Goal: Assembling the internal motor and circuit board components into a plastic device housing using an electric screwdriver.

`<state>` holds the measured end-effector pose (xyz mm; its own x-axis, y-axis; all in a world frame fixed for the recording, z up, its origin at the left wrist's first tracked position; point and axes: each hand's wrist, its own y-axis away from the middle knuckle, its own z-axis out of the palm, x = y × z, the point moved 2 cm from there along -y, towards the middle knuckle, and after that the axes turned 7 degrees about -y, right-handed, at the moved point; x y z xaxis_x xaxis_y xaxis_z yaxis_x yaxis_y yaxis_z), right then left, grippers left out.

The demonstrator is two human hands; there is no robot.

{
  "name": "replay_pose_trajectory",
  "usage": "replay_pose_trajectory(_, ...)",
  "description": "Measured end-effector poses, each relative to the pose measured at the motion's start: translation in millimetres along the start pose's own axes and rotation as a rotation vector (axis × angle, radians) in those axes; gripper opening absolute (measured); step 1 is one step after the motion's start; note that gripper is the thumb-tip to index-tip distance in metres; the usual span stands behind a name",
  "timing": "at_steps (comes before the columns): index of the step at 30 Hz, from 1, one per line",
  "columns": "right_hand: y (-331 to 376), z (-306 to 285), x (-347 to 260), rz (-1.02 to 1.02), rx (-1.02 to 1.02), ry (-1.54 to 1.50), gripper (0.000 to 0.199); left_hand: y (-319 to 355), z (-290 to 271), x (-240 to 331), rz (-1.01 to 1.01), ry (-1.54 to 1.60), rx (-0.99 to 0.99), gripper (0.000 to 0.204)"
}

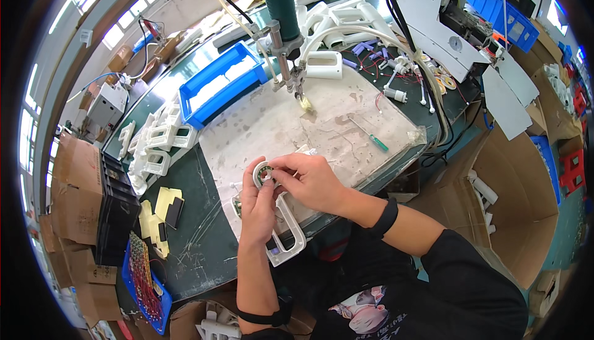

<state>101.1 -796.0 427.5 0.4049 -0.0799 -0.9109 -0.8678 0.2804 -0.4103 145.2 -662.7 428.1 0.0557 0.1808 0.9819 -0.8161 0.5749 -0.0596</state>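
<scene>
Left hand [258, 201] and right hand [309, 179] meet over a white handle part [286, 241] at the counter [204, 228] front edge, fingertips pinching a small round piece [263, 173]. Grey mat [297, 123] lies beneath. Blue bin [221, 84] sits behind-left, screwdriver [369, 134] to the right, w/ stacked white parts [154, 145] at far left.

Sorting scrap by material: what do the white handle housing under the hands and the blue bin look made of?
White handle housing: likely moulded plastic, smooth with a slight sheen and rounded edges. Blue bin: also seems rigid plastic, uniform colour, moulded rim. Mat beneath: looks like worn, stained sheet; material unclear.
</scene>
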Motion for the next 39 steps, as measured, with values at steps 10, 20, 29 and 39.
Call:
replay_pose_trajectory(10, -0.5, -1.4, -7.0, 0.029, 0.053, 0.111, 0.014, -0.8, -1.2, -3.4, 0.072, -0.154, 0.006, 0.04)
replay_pose_trajectory(20, 1.8, -1.7, -4.7, 0.078, 0.094, -0.002, 0.016, 4.6, 6.9, 1.5, 0.118, -0.306, 0.049, 0.035)
replay_pose_trajectory(29, -0.6, -15.7, -8.5, 0.155, 0.025, 0.148, 0.028, 1.1, 1.3, -4.5, 0.054, -0.114, 0.05, 0.032)
replay_pose_trajectory(39, -84.6, -66.9, -127.9, -0.444, 0.477, 0.269, 0.073, -0.8, 1.4, 0.1, -0.151, 0.137, 0.089, 0.034)
